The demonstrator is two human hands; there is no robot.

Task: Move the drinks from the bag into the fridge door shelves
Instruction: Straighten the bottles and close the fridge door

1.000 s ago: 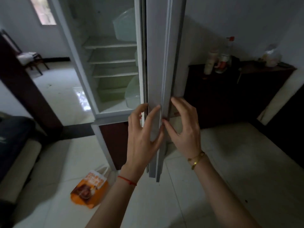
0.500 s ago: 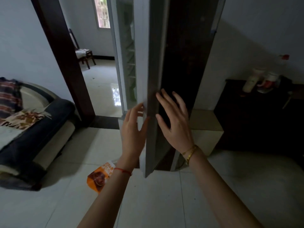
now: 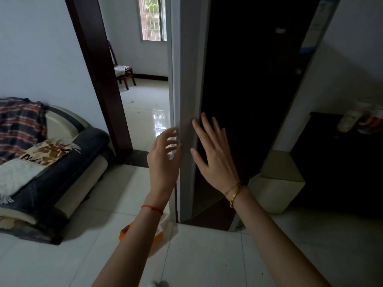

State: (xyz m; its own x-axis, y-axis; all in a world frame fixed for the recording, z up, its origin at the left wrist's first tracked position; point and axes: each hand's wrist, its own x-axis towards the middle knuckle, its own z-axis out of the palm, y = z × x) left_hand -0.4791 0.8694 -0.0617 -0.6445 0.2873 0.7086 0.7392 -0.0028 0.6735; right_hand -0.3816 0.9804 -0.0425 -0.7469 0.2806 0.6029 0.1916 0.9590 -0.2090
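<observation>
Drinks: none visible; presumably inside the orange printed carrier bag [image 3: 143, 235], which lies on the white tiled floor [image 3: 207, 255] beside the door's foot, mostly hidden behind the left forearm.
Fridge door [image 3: 187, 100]: tall, grey-edged, dark-faced, seen edge-on; shelves out of sight.
Left hand [image 3: 163, 160]: fingers spread and loose, gripping nothing, tips at the door's edge.
Right hand [image 3: 213, 156]: palm flat and fingers splayed on or just off the dark face; contact unclear in the gloom.
Handling note: steady the door wide with one hand, stoop for the bag with the other, and keep the bag clear of the door's swing.
</observation>
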